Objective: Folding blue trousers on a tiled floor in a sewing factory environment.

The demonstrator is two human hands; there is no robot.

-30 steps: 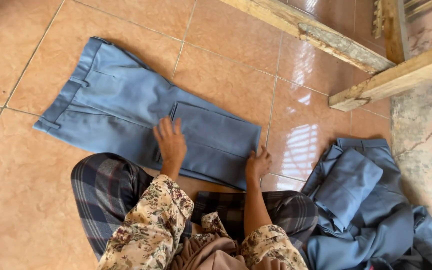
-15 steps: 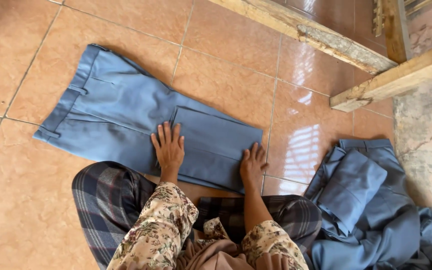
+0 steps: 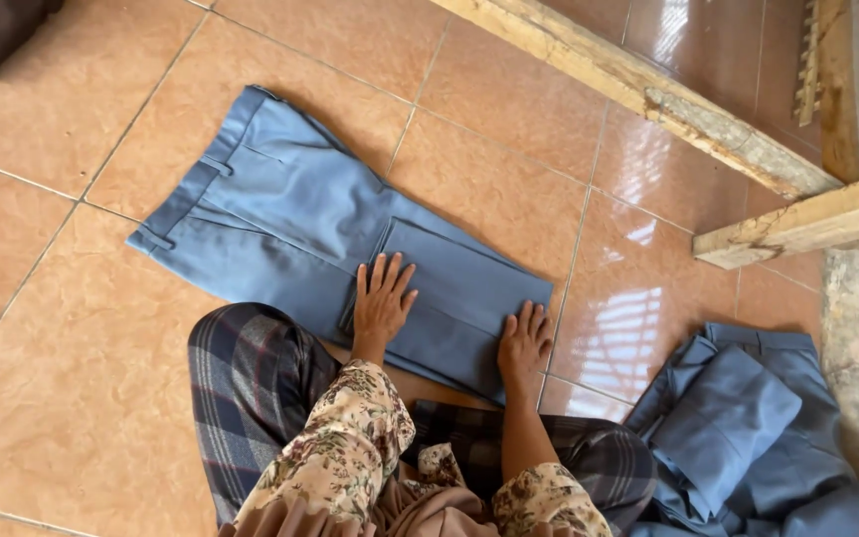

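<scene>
Two hands lay flat on one pair of blue cloth trousers (image 3: 290,224) that you had spread on the shiny orange tile floor (image 3: 42,398). Your left hand (image 3: 382,300) was open, with its fingers spread wide, and it pressed down on the near edge of the folded-over leg part (image 3: 459,288). Your right hand (image 3: 524,343) was open too, palm down, and it pressed on the corner of that same folded part, close to the fold's end. Neither hand gripped the cloth; they only rested on top.

The trousers lay long across the floor. Their waistband (image 3: 191,189) pointed to the far left, and the folded end pointed to the right, toward you. So the long line ran on a slant from the upper left down to the lower right. The leg part was doubled back on top of the rest.

You knelt just behind the trousers, in a dark checked skirt (image 3: 251,388) and flowered sleeves (image 3: 350,447).

A heap of more blue clothes (image 3: 748,438) lay near your right side, apart from the spread trousers. Rough wooden beams (image 3: 648,94) lay on the floor farther away. No box or basket showed.
</scene>
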